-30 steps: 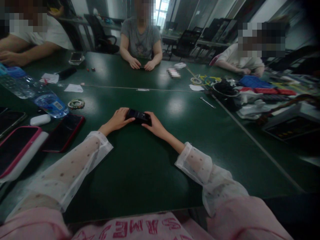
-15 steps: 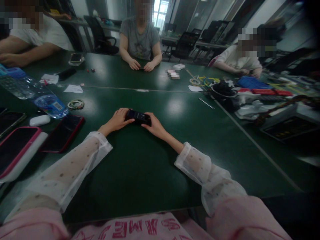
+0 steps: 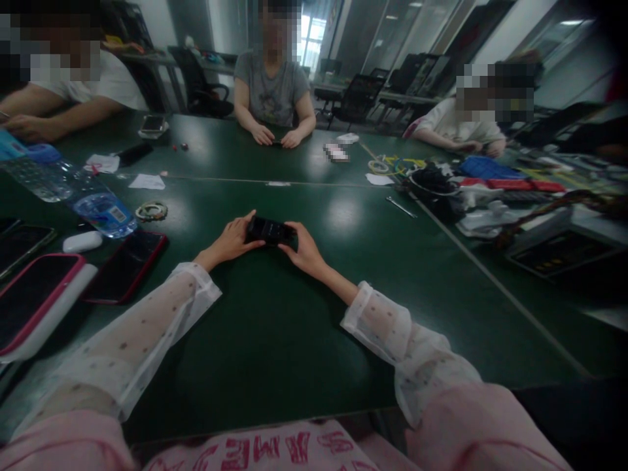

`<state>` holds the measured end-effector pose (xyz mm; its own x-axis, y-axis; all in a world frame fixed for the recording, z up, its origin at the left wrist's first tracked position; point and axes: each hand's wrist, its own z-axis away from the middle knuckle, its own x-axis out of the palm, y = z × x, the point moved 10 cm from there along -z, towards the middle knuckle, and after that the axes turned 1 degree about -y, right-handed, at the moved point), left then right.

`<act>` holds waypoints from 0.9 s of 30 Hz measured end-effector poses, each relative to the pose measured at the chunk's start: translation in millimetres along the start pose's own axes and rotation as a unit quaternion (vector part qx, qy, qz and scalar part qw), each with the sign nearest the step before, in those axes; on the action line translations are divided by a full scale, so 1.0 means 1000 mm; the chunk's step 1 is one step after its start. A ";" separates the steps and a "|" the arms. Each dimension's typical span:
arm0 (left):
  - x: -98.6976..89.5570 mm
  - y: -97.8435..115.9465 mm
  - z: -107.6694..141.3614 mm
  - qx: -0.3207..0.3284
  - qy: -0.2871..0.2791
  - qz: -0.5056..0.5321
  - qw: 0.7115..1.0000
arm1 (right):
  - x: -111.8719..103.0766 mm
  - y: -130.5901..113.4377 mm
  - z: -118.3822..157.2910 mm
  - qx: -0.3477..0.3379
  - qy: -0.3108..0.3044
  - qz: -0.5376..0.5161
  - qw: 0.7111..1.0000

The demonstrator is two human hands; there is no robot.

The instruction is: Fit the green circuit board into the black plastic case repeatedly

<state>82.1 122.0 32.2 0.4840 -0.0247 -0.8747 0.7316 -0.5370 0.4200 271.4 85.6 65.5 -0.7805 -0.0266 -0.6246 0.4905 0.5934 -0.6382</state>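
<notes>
A black phone (image 3: 267,230) with faint marks on its dark screen is held sideways over the green table (image 3: 275,340). My left hand (image 3: 234,239) is closed on its left end, thumb along the near edge and a fingertip showing at the far corner. On its right end, my right hand (image 3: 305,248) grips it with thumb and fingers. The fingers behind the phone are partly hidden. Left of my left hand lies a phone in a red case (image 3: 128,268), with a beaded bracelet (image 3: 152,210) beyond it.
At left are a water bottle (image 3: 108,212), a white earbud case (image 3: 82,241) and a pink-cased phone (image 3: 36,304). A wrench (image 3: 401,207) lies right of centre. Cables, bags and a metal box (image 3: 564,242) crowd the right side. Several people sit around the table, one straight across (image 3: 275,91).
The view has shifted slightly, so the far side of the table sits a little lower. Both hands keep their grip on the phone; a left fingertip now shows more at its far corner.
</notes>
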 end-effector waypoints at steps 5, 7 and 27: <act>-0.001 0.006 -0.001 0.004 0.001 -0.017 1.000 | -0.013 0.003 0.005 0.021 0.068 0.000 0.997; -0.003 0.009 -0.001 0.002 -0.003 -0.019 1.000 | -0.023 0.004 0.009 0.040 0.113 0.008 0.993; -0.001 0.004 -0.002 -0.016 -0.015 -0.026 0.999 | -0.032 0.083 0.015 0.197 0.191 0.034 0.961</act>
<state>85.1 121.1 35.4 0.4309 -0.0227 -0.9021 0.7703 -0.5115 0.3808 342.9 124.0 25.8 -0.7892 0.3442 -0.5086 0.5960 0.2299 -0.7693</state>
